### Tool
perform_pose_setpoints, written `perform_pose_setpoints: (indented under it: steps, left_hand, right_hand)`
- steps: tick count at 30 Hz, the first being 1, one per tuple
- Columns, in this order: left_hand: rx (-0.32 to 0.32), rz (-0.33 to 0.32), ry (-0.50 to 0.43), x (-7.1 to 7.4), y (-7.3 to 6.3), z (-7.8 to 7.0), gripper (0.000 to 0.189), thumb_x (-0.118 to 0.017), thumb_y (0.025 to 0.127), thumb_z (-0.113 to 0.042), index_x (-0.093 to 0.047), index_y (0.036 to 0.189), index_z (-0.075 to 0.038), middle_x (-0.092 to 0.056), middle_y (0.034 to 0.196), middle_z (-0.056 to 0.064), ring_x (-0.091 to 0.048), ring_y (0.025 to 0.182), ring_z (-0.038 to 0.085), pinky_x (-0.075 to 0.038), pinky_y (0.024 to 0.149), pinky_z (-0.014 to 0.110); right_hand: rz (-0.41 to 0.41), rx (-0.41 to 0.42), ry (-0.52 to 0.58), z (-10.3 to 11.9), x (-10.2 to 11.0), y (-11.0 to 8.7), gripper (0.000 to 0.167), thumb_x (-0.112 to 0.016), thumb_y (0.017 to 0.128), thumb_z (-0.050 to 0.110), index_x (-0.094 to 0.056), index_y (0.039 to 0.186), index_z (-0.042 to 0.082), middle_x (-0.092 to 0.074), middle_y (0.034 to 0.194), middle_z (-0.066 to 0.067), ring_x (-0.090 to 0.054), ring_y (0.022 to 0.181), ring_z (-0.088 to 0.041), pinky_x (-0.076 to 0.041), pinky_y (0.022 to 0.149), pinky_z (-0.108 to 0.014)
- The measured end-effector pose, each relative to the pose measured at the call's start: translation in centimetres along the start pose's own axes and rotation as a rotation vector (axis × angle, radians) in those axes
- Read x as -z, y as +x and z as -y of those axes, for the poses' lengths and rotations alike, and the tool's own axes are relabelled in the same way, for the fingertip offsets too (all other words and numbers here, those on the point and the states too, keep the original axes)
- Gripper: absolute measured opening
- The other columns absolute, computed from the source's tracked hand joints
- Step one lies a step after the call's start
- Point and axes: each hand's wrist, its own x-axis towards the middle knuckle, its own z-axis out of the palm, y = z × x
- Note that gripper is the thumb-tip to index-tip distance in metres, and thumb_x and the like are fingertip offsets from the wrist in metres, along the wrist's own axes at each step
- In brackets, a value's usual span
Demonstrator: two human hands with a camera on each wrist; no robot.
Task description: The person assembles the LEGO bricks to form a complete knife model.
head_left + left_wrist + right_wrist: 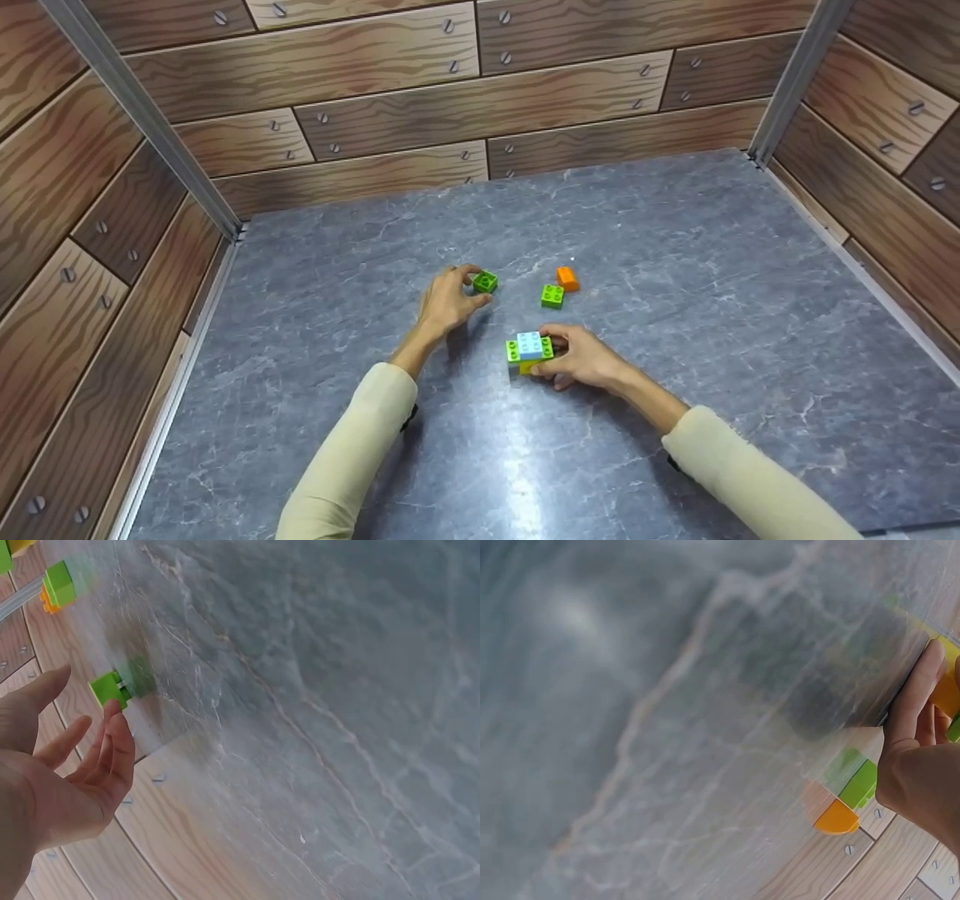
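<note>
Green brick may skid toward far table edge if spread left hand bumps it; right hand pinches stack.

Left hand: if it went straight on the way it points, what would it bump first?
Probably the lone green block, just ahead of the left hand. They look close; touching or not, I can't tell.
</note>
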Motion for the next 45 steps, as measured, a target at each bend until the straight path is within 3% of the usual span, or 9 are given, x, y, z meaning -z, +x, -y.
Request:
perform_pose_setpoints:
  steps: [12, 23, 34, 45]
  left_hand:
    - [0.017, -0.023, 0.057, 0.2, 1.0, -0.1, 0.054, -0.084, 0.088, -0.031, -0.066, 0.136, -0.012, -0.068, 0.122, 0.015, -0.065, 0.111, 0.031, -0.054, 0.091, 0.051]
    - [0.074, 0.037, 0.113, -0.2, 1.5, -0.6, 0.065, -0.083, 0.089, -0.037, -0.058, 0.147, -0.023, -0.061, 0.134, 0.017, -0.063, 0.117, 0.037, -0.052, 0.095, 0.055]
    - [0.045, 0.065, 0.156, -1.4, 1.5, -0.7, 0.053, -0.078, 0.095, -0.032, -0.060, 0.145, -0.026, -0.059, 0.132, 0.019, -0.065, 0.114, 0.041, -0.053, 0.092, 0.057]
    - [-0.001, 0.002, 0.155, -2.0, 1.5, -0.6, 0.036, -0.077, 0.095, -0.023, -0.067, 0.129, -0.017, -0.064, 0.119, 0.017, -0.067, 0.104, 0.038, -0.055, 0.087, 0.054]
  right_hand:
    - [0.004, 0.036, -0.002, 0.3, -0.1, 0.0, 0.054, -0.081, 0.089, 0.003, -0.058, 0.137, -0.003, -0.072, 0.118, -0.018, -0.072, 0.085, -0.022, -0.061, 0.060, -0.033]
    - [0.007, 0.046, 0.012, 0.4, -0.3, 0.0, 0.049, -0.081, 0.088, 0.002, -0.060, 0.132, -0.002, -0.073, 0.115, -0.016, -0.072, 0.083, -0.020, -0.059, 0.057, -0.031]
    - [-0.006, 0.038, 0.005, 0.1, -0.6, -0.1, 0.045, -0.081, 0.088, 0.002, -0.062, 0.128, -0.001, -0.074, 0.114, -0.016, -0.072, 0.082, -0.021, -0.059, 0.057, -0.032]
    - [-0.013, 0.048, 0.019, -0.1, -0.3, -0.1, 0.044, -0.081, 0.087, 0.001, -0.062, 0.127, -0.001, -0.074, 0.111, -0.014, -0.071, 0.081, -0.019, -0.058, 0.055, -0.030]
